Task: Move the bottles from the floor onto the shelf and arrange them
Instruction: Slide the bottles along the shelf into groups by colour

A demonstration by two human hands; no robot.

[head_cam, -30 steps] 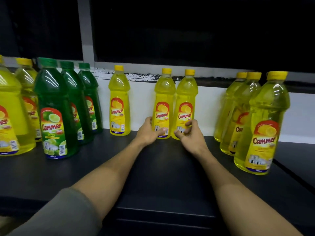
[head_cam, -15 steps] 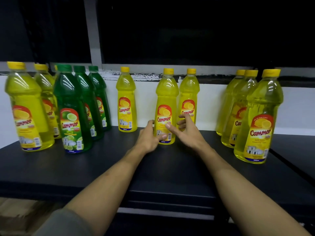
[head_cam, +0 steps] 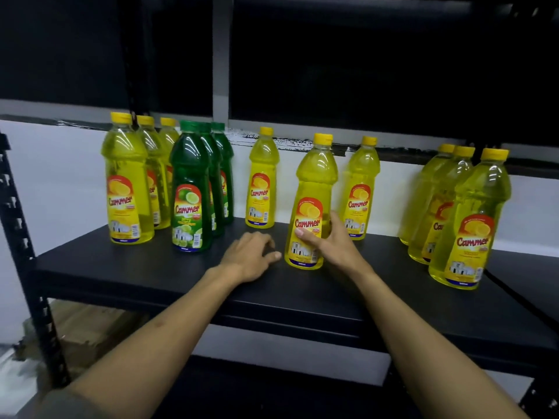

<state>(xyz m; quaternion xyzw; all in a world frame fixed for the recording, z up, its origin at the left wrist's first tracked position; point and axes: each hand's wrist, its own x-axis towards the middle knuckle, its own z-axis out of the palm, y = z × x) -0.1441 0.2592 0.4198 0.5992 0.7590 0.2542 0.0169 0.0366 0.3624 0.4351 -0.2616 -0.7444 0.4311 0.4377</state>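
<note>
R hand (head_cam: 328,247) grips waisted clear-plastic yellow bottle (head_cam: 311,204); L hand (head_cam: 252,255) loose on matte shelf (head_cam: 151,267).

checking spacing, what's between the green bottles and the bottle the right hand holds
One yellow bottle at the back and the left hand on the shelf, head view.

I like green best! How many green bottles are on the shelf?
3. All stand in one row running front to back, left of centre: the front green bottle, the middle one and the back one. More could hide behind.
</note>
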